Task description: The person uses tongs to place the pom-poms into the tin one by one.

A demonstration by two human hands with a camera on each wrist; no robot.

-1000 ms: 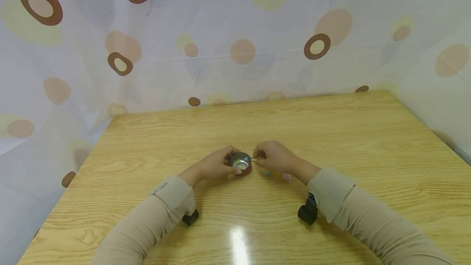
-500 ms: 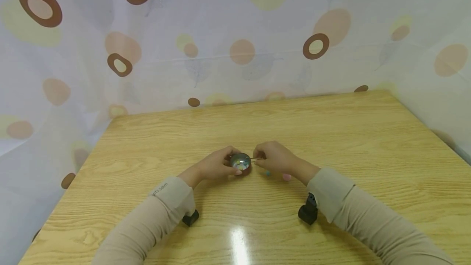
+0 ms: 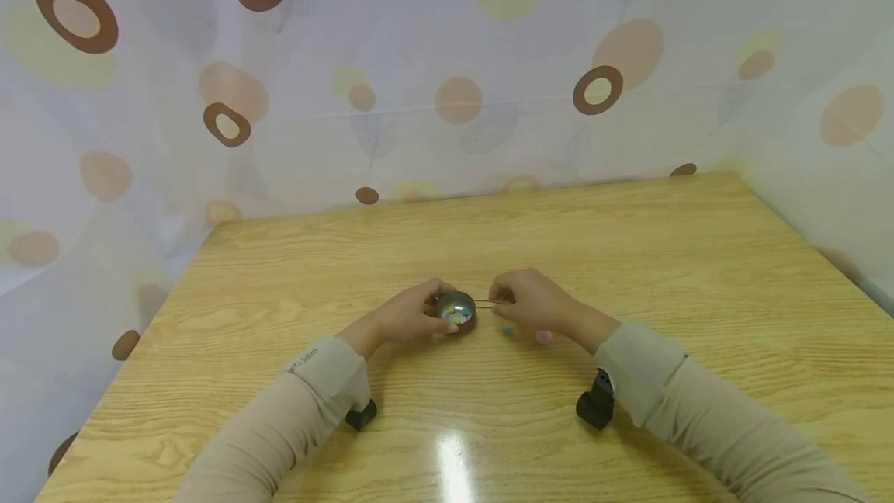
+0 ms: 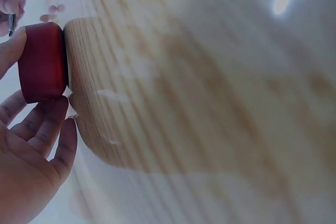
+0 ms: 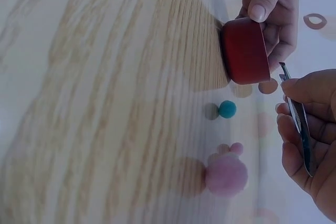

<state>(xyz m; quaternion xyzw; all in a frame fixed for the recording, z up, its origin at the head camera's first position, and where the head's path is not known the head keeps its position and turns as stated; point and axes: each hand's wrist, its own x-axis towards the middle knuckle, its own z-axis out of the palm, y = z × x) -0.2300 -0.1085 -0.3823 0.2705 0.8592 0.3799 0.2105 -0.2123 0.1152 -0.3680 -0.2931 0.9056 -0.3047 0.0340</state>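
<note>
A small red bowl with a shiny metal inside (image 3: 457,307) stands on the table, with several yellow and blue balls in it. My left hand (image 3: 412,311) holds the bowl between thumb and fingers; its red outer wall (image 4: 44,62) shows in the left wrist view. To the right of the bowl, my right hand (image 3: 534,301) pinches metal tweezers (image 5: 297,119). Their tips point at the bowl, slightly apart, with nothing seen between them. Below the right hand lie a blue ball (image 5: 227,109), a larger pink pompom (image 5: 227,176) and a small pink ball (image 5: 237,148).
The wooden table (image 3: 349,254) carries a bright light reflection near its front. A patterned cloth (image 3: 405,60) hangs behind the table and at its sides. Black wrist cameras sit under the left cuff (image 3: 361,414) and the right cuff (image 3: 596,408).
A blue ball at the tweezer tips has dropped into the bowl. My right hand has since drawn the tweezers a little to the right. The left hand and bowl have barely moved.
</note>
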